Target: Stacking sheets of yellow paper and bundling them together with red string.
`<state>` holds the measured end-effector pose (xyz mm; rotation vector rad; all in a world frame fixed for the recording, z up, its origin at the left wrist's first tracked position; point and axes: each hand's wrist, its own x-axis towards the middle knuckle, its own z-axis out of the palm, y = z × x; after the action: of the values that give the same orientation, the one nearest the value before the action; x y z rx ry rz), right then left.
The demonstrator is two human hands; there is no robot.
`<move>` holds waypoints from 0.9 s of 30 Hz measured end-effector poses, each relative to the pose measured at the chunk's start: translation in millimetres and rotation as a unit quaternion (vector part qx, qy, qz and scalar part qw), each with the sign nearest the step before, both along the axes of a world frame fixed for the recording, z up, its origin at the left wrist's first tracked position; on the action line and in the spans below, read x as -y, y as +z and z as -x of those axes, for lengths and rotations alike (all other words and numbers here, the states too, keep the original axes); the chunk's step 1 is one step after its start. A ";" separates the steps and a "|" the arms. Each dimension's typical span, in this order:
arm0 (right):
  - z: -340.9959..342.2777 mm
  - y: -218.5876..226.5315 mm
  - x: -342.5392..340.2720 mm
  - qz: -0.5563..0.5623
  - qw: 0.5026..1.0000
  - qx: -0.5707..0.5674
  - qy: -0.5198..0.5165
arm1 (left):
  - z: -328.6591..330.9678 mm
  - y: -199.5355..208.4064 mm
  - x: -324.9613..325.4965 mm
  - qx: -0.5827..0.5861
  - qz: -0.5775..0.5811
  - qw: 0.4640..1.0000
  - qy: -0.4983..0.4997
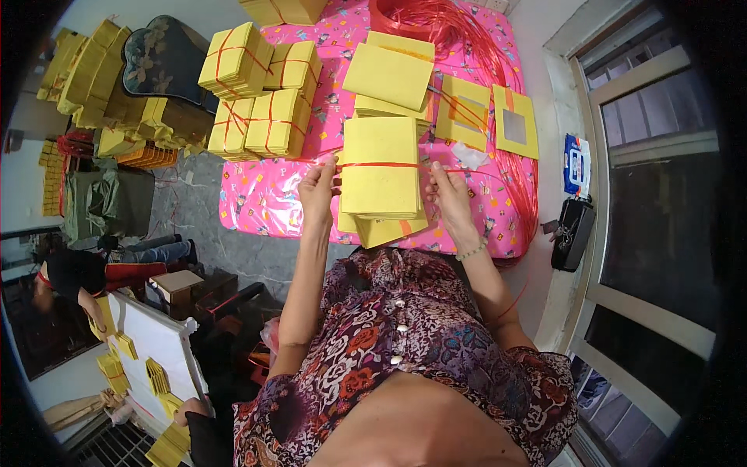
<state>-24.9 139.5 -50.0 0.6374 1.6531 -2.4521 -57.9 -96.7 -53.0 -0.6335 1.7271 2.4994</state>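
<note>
A thick stack of yellow paper envelopes (380, 191) sits in front of me at the table's near side. Across its top runs a flat red plastic ribbon (380, 164), stretched from side to side. My left hand (317, 187) pinches the ribbon just left of the stack, fingers closed. On the other side, my right hand (450, 191) is closed at the ribbon's right end, close to the stack's edge. Another yellow piece (389, 230) pokes out from under the stack toward me.
The table has a pink patterned cover (264, 204). Tied yellow bundles (276, 124) stand at left; loose envelopes (389, 74) and window-cut pieces (515, 124) lie beyond. Red ribbon strands (467, 39) trail down the right. People work at a white table (167, 342) at lower left.
</note>
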 end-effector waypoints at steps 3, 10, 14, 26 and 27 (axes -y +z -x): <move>2.2 -34.3 5.6 -0.049 0.998 0.027 -0.007 | -1.9 -15.0 -1.0 0.022 0.103 0.994 -0.035; 1.6 -83.5 6.8 -0.113 0.992 0.063 0.002 | 0.2 -46.1 4.3 0.043 0.136 0.984 -0.102; 2.1 -89.5 8.5 -0.186 0.982 0.030 0.005 | 4.4 -66.0 6.6 0.039 0.205 0.967 -0.147; 6.4 -111.7 12.5 -0.154 0.987 0.044 0.009 | 14.0 -71.4 7.3 0.050 0.361 0.908 -0.208; 6.1 -112.9 13.1 -0.178 0.983 0.038 0.006 | 14.3 -70.7 7.3 0.066 0.341 0.914 -0.209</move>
<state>-31.0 126.4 -162.9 0.7464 2.0758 -2.1069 -72.2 -104.0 -123.7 -0.3709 2.3654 1.5174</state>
